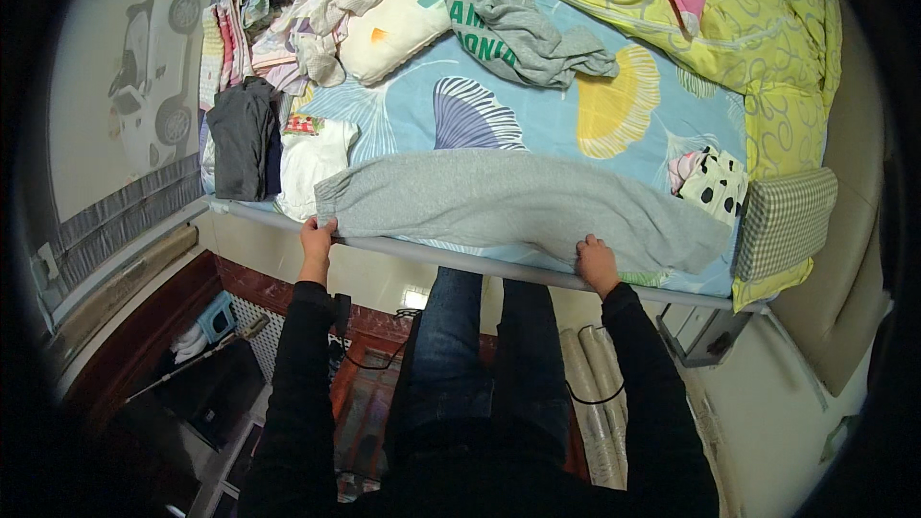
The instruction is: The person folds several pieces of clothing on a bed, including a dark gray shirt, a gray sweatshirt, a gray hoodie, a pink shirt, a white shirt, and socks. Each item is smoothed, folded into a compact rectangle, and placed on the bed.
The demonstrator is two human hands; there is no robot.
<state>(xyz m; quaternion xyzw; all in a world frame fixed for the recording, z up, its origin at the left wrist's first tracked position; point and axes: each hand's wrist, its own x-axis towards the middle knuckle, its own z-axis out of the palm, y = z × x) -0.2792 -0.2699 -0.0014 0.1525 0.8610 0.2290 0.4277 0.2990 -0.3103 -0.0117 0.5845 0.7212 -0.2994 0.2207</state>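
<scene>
With left-hand fingers (313,224) pinching the cuff (325,201) and right-hand fingers (587,246) seemingly closed on the near edge, holding grey sweatpants (470,192) along the bed (552,120), apparently halved lengthwise but not yet shortened.

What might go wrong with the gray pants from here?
The gray pants lie along the near edge of the bed, so a pull toward the person might slide them off. Their cuff, at the left hand, lies right by the white shirt, so moving it could disturb the shirt.
</scene>
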